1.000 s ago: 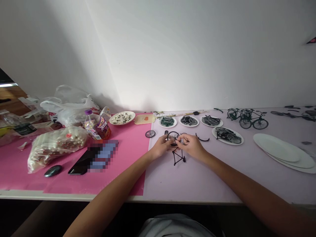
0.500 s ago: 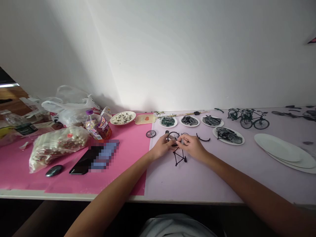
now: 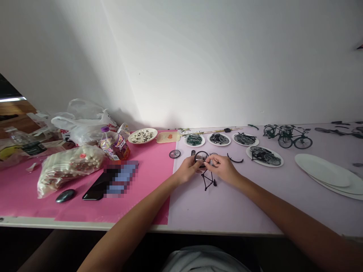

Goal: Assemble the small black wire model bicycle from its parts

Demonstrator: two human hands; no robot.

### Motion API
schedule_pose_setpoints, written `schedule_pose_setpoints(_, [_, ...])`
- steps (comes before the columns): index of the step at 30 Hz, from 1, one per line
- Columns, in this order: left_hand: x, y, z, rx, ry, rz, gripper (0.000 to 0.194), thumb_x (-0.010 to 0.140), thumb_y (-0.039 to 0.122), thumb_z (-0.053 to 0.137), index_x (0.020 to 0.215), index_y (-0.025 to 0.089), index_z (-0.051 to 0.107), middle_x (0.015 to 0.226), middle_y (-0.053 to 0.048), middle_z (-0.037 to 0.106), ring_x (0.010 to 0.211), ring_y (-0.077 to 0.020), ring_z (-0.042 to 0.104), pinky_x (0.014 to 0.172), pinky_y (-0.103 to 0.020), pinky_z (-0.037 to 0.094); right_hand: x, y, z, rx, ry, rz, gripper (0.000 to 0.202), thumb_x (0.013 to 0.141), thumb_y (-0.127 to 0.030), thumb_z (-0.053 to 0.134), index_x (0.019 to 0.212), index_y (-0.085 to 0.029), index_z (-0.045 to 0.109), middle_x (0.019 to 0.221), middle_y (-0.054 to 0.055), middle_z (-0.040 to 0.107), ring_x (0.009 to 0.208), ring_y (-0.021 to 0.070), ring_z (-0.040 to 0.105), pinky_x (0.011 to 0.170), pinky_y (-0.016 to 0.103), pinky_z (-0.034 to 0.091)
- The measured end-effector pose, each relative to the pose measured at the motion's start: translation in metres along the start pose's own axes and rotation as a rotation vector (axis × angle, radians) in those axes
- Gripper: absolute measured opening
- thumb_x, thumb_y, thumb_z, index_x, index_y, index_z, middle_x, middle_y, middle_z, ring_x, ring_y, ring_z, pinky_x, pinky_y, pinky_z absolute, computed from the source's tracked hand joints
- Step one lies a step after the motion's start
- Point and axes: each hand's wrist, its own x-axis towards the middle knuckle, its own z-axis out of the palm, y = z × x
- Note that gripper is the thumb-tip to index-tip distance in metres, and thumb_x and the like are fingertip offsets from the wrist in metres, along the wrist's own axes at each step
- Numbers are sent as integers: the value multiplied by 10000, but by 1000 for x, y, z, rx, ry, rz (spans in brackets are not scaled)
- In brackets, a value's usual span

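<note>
My left hand (image 3: 188, 169) is closed on a small black spoked wheel (image 3: 201, 155), its thumb near the hub. My right hand (image 3: 221, 166) pinches at the right side of the same wheel; whatever lies between its fingertips is too small to make out. Just below both hands is a thin black toy bicycle frame (image 3: 209, 181), with a dark saddle at its right end. Another loose wheel (image 3: 175, 153) lies to the left. A curved black part (image 3: 236, 159) is right of my right hand.
Behind the hands stand plates of bicycle parts (image 3: 219, 139). Assembled toy bicycles (image 3: 295, 139) are at the back right, above white oval plates (image 3: 326, 170). On the left are a bottle (image 3: 115, 145), a phone (image 3: 98, 185), a mouse (image 3: 65, 195) and a filled plastic bag (image 3: 69, 166).
The view has shifted slightly, so everything sits a little further right. My right fingertips have moved slightly at the wheel; both hands otherwise keep their places.
</note>
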Motion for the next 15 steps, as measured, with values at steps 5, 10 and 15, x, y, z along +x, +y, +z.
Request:
schedule_pose_setpoints(5, [-1, 4, 2, 29, 23, 5, 531, 859, 654, 666, 901, 127, 613, 910, -59, 642, 864, -178, 656, 863, -375, 594, 1, 2, 1, -5, 1, -10, 148, 819, -349, 652, 807, -202, 652, 583, -60, 321, 540, 118, 311, 512, 250, 238])
schedule_pose_setpoints(10, [-1, 6, 3, 66, 37, 0, 532, 863, 654, 660, 867, 124, 612, 865, -47, 618, 814, -164, 638, 840, -380, 598, 0, 1, 1, -22, -11, -32, 135, 824, -344, 650, 809, -210, 642, 561, -65, 323, 520, 119, 298, 510, 256, 231])
schedule_pose_setpoints(15, [0, 4, 4, 59, 47, -8, 521, 857, 646, 676, 871, 129, 616, 882, -62, 647, 824, -179, 659, 816, -375, 600, -1, 1, 2, -28, -4, -39, 145, 823, -357, 649, 793, -217, 628, 542, -66, 325, 507, 122, 301, 508, 258, 235])
